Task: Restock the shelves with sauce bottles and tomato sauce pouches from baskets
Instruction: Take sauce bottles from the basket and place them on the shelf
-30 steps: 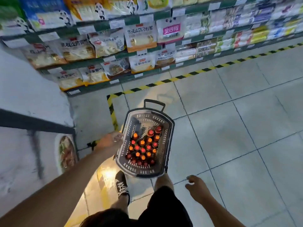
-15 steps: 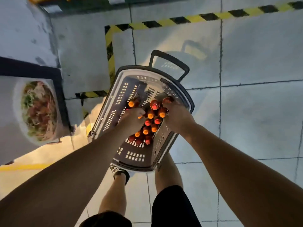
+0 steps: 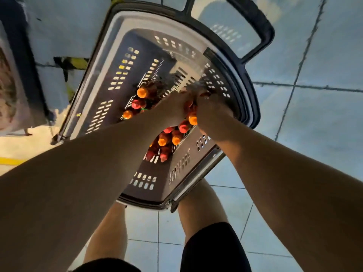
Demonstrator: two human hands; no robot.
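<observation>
tiled floor (image 3: 324, 46), basket (image 3: 121, 24) directly below; bottles (image 3: 142, 92) upright, both hands equally near, left hand (image 3: 172, 108) and right hand (image 3: 212, 108) grip unclear.

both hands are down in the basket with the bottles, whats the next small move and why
Probably close each hand round a bottle and lift straight up. Both the left hand and right hand are already among the capped bottles standing in the basket; whether either has a grip yet is hidden.

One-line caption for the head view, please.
Both hands, left hand and right hand, reach among upright sauce bottles in a grey basket on the tiled floor.
</observation>
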